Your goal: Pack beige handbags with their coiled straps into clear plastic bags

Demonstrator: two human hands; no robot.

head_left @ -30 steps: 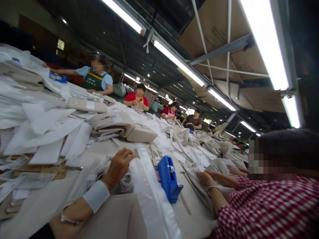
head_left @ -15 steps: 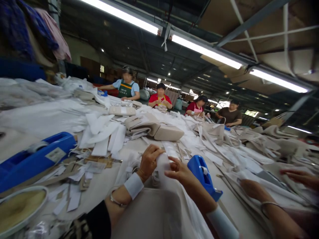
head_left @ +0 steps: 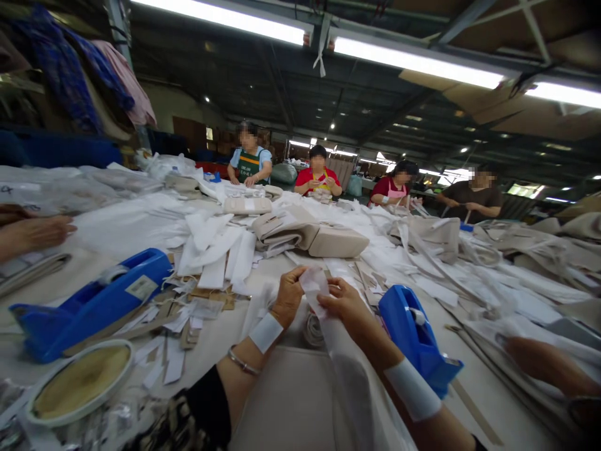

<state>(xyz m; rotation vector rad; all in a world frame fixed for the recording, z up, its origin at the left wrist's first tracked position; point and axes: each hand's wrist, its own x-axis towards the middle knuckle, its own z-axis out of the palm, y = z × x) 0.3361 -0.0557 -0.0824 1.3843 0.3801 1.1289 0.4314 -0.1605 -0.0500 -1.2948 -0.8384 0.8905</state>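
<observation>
My left hand (head_left: 288,295) pinches the top end of a thin white wrapping strip (head_left: 342,351), with fingers closed. On the strip's right edge, the thumb and fingers of my right hand (head_left: 346,308) are closed as well. The strip runs down toward me over the right side of a beige bag (head_left: 286,394) lying flat in front of me. Just beneath my hands sits a coiled strap (head_left: 313,329), partly covered by the strip. A blue tape dispenser (head_left: 417,338) stands close to my right forearm.
Another blue tape dispenser (head_left: 101,297) and a round tub (head_left: 82,382) are at left, beside loose paper tags (head_left: 173,357). Folded beige bags (head_left: 338,241) and white sheets cover the table ahead. Co-workers' hands reach in at left (head_left: 35,235) and right (head_left: 544,363); several people work opposite.
The view has turned a little. My hands have raised and spread the strip's top end, baring more of the coiled strap. A co-worker's hand has appeared at left.
</observation>
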